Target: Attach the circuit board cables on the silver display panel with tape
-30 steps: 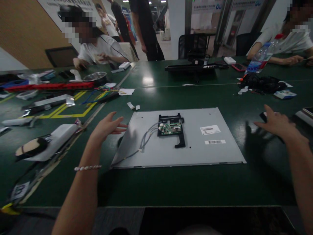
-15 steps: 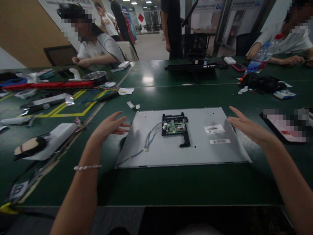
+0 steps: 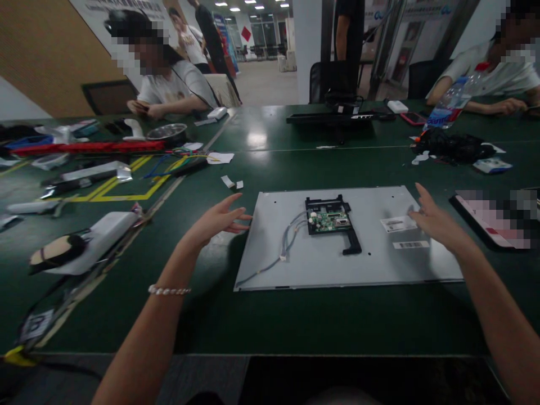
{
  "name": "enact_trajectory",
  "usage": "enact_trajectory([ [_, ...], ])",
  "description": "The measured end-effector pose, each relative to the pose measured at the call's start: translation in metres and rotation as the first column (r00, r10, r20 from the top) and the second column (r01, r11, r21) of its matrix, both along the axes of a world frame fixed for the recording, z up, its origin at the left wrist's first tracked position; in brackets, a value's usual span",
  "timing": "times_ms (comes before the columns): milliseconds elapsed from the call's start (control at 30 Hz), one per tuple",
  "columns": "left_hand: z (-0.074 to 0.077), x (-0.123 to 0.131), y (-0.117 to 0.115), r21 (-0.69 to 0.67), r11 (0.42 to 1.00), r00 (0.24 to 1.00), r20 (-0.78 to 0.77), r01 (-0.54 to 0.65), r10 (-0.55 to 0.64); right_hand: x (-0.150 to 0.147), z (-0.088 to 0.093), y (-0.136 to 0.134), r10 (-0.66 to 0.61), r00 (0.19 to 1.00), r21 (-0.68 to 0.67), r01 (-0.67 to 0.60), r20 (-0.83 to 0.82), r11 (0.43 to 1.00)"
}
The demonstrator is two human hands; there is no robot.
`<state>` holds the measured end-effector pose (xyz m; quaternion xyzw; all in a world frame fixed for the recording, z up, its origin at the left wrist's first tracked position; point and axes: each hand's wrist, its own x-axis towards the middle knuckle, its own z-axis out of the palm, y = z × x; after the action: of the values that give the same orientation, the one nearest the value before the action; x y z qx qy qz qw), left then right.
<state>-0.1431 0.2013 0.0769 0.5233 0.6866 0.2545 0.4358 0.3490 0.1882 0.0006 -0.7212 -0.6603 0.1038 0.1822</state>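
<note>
Green table extending around pale panel, left hand and right hand spread at side edges, perhaps touching

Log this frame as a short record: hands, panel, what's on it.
left hand: open, beside the panel's left edge; contact unclear
right hand: open, at the panel's right side; contact unclear
panel: lying flat on a green table
on panel: circuit board in a black bracket, grey cable, two white labels
</note>
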Motion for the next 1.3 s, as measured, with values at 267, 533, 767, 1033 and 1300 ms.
enact_trajectory([
  [267, -0.004, -0.001, -0.001, 0.046, 0.979, 0.980, 0.023, 0.199, -0.200, -0.008, -0.010, -0.005, 0.028, 0.996, -0.141, -0.016, 0.086, 0.990],
  [533, -0.004, -0.002, -0.004, 0.029, 0.884, 0.876, -0.149, 0.467, -0.458, 0.001, -0.022, -0.003, 0.087, 0.978, -0.156, -0.057, 0.190, 0.986],
  [767, -0.009, 0.008, -0.009, 0.010, 0.746, 0.652, -0.495, 0.666, -0.575, 0.006, -0.027, 0.000, 0.105, 0.974, -0.115, -0.083, 0.200, 0.990],
  [1033, -0.017, 0.016, -0.017, -0.105, 0.650, 0.498, -0.555, 0.753, -0.666, -0.013, -0.028, -0.006, 0.131, 0.963, -0.111, -0.107, 0.237, 0.988],
  [1300, -0.010, 0.021, -0.018, -0.143, 0.645, 0.472, -0.567, 0.750, -0.675, -0.016, -0.024, -0.006, 0.163, 0.955, -0.139, -0.131, 0.248, 0.982],
])
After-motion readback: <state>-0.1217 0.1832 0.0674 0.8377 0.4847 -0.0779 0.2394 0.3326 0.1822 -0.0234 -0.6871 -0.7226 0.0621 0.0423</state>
